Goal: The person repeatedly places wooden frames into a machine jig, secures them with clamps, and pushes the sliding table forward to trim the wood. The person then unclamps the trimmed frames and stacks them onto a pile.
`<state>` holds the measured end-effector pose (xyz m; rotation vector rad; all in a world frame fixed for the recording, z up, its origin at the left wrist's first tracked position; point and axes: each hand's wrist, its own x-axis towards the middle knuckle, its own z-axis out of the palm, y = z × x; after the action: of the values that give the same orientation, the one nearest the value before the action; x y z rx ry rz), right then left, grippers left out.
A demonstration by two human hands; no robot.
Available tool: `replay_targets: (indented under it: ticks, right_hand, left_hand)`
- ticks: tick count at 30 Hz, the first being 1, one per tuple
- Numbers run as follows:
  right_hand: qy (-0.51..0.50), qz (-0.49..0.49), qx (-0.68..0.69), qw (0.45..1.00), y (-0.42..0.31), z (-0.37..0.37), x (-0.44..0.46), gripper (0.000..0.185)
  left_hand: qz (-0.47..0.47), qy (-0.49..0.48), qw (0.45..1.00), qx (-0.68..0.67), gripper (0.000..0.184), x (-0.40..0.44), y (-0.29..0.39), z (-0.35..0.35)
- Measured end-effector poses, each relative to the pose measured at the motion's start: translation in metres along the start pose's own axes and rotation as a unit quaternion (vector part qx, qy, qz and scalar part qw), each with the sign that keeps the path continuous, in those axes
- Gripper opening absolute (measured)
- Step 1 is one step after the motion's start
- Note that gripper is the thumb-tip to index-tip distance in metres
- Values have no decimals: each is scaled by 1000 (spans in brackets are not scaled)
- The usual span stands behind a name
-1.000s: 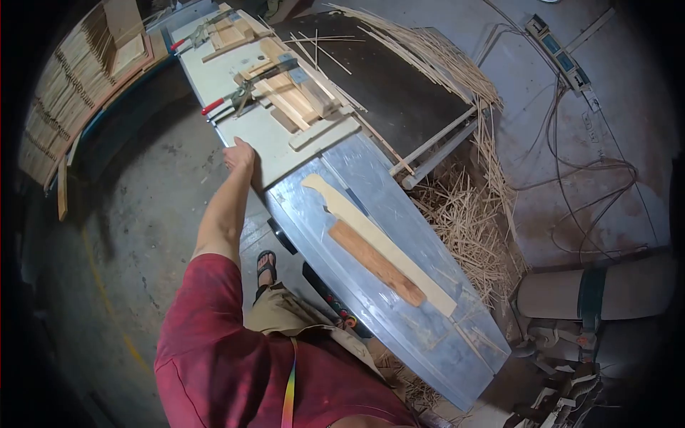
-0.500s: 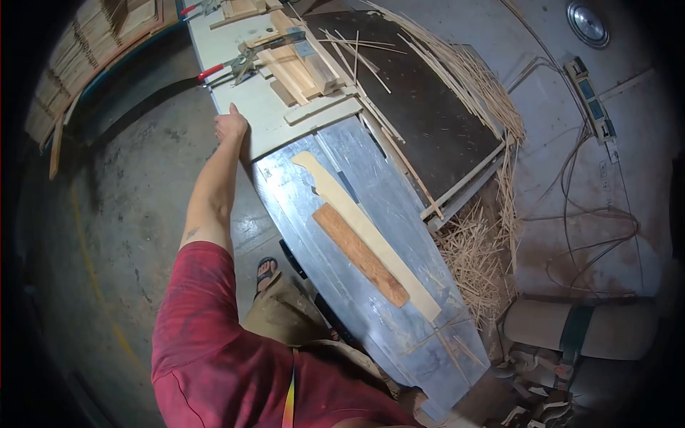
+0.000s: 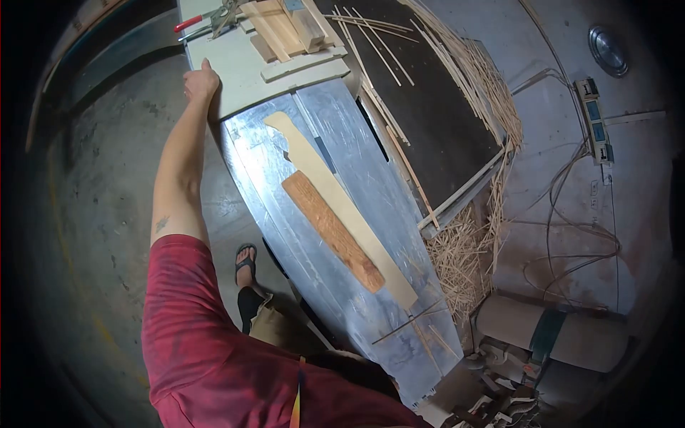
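Note:
My left hand (image 3: 201, 82) is wrapped around the left edge of a pale board (image 3: 239, 93), its thumb on top. A toggle clamp (image 3: 222, 16) with a red handle and several wood blocks (image 3: 275, 32) are mounted on this board, beyond the hand. Nearer to me, a long pale wooden template (image 3: 342, 203) with a notched, curved end lies on the metal machine table (image 3: 349, 128). Alongside it lies a shorter reddish-brown wood piece (image 3: 332, 232). My right hand is out of view.
Thin wood strips (image 3: 471, 78) are heaped along a dark panel (image 3: 421, 107) on the right. More offcuts (image 3: 464, 264) pile up beside the table. Cables (image 3: 564, 185) and a power strip (image 3: 594, 121) lie farther right, with a strapped cylinder (image 3: 549, 332) below.
The whole scene has shifted up and left in view. My left hand keeps its place on the board's edge. More of my sandalled foot and lower leg shows.

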<state>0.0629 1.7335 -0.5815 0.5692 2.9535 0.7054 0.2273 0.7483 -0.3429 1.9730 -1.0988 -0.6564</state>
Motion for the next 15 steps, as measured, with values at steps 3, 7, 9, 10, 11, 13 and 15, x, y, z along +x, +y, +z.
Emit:
replay_targets:
  ticks: [3, 7, 9, 10, 11, 13, 15]
  right_hand:
    - [-12, 18, 11, 1000, 0, 7, 4, 33]
    - [-29, 46, 23, 998, 4, 14, 10, 35]
    - [-40, 58, 28, 997, 4, 17, 8, 36]
    - [-44, 66, 30, 996, 5, 16, 8, 36]
    - [-50, 71, 32, 996, 4, 14, 7, 37]
    - [-61, 86, 34, 994, 7, 17, 8, 37]
    - [-70, 108, 38, 991, 13, 24, 11, 38]
  left_hand:
    - [-5, 2, 1000, 2, 89, -2, -1, 2]
    - [-6, 2, 1000, 14, 89, 3, -2, 9]
    - [-5, 4, 1000, 23, 89, 5, -3, 9]
    - [-1, 2, 1000, 24, 89, 7, -2, 9]
    - [-5, -1, 1000, 23, 89, 8, -2, 11]
    - [-15, -9, 1000, 23, 89, 10, -4, 14]
    - [-15, -10, 999, 29, 89, 13, -8, 17]
